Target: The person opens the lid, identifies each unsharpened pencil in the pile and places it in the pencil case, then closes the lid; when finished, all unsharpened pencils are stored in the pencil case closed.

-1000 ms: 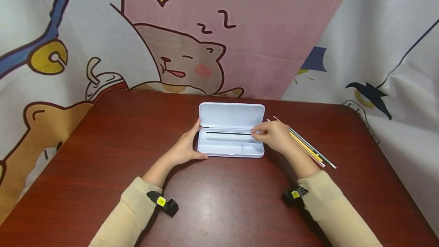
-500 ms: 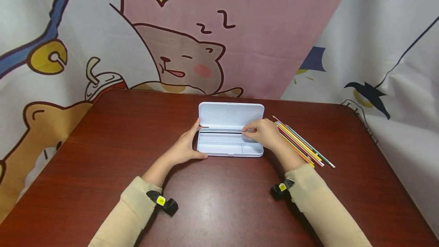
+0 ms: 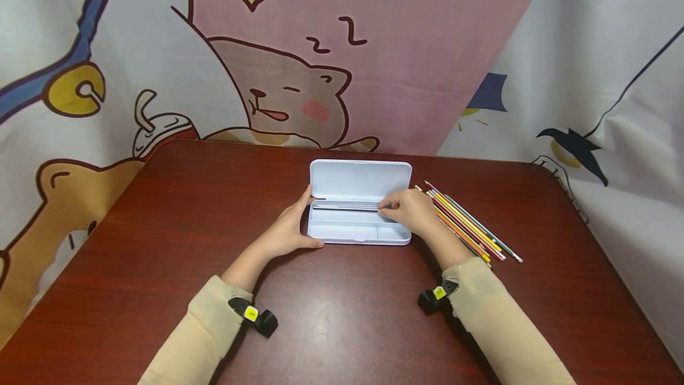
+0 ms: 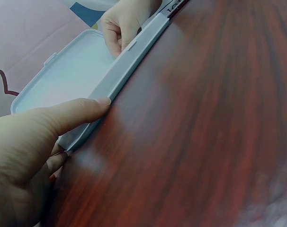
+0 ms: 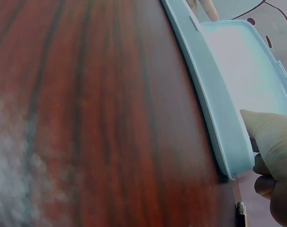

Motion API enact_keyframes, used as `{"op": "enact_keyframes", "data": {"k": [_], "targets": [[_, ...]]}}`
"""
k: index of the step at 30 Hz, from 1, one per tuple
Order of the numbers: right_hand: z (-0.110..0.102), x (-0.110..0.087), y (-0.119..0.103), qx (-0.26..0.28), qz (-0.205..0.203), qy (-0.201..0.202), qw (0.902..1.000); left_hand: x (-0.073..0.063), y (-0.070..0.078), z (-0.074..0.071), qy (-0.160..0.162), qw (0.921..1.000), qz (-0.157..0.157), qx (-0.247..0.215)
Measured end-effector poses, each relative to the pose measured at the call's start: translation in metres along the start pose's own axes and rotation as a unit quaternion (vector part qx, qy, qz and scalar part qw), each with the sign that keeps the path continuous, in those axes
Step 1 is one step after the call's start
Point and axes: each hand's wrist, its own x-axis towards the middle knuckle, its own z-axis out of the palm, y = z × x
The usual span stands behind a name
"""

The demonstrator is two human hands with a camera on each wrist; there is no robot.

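A pale blue-white pencil case [image 3: 342, 241] lies with its lid [image 3: 360, 180] raised toward the back wall. My left hand [image 3: 285, 230] grips its left end, thumb on the front corner and fingers round the far side. In the left wrist view the thumb presses along the case's front wall. With thumb and fingertips, my right hand [image 3: 414, 210] pinches a thin silvery ruler [image 3: 347, 208]. This ruler lies lengthwise within the long rear compartment. A divider and a smaller front-right compartment show in the case. In the right wrist view the ruler is hidden.
Several pencils [image 3: 475, 227], yellow, red and green among them, lie slanted on the table right of the case, partly under my right forearm. One pencil end [image 5: 242, 208] shows beside the case in the right wrist view. A printed cartoon cloth hangs behind the brown table [image 3: 230, 189].
My right hand has moved left with the ruler, bringing it over and into the rear compartment. The ruler has turned from a thin dark edge to a silvery face. My left hand stays put.
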Motion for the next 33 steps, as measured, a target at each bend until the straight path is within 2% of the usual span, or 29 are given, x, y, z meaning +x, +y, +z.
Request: {"op": "enact_keyframes", "data": {"k": [5, 11, 22, 27, 33], "targets": [[0.000, -0.003, 0.002, 0.016, -0.002, 0.017, 0.9997, 0.000, -0.001, 0.000, 0.004, 0.9999, 0.011, 0.003], [-0.004, -0.016, 0.002, 0.046, -0.006, 0.078, 0.9959, 0.000, 0.000, 0.000, 0.005, 0.9999, 0.011, 0.007], [-0.012, -0.060, 0.005, 0.146, 0.018, 0.189, 0.9709, -0.002, -0.001, 0.001, 0.013, 0.9996, 0.025, 0.004], [-0.015, -0.086, 0.016, 0.148, 0.030, 0.212, 0.9656, -0.001, 0.001, 0.000, 0.003, 1.0000, 0.002, -0.002], [-0.023, -0.113, 0.030, 0.125, 0.062, 0.219, 0.9656, -0.001, 0.001, -0.001, -0.001, 1.0000, -0.003, -0.001]]}}
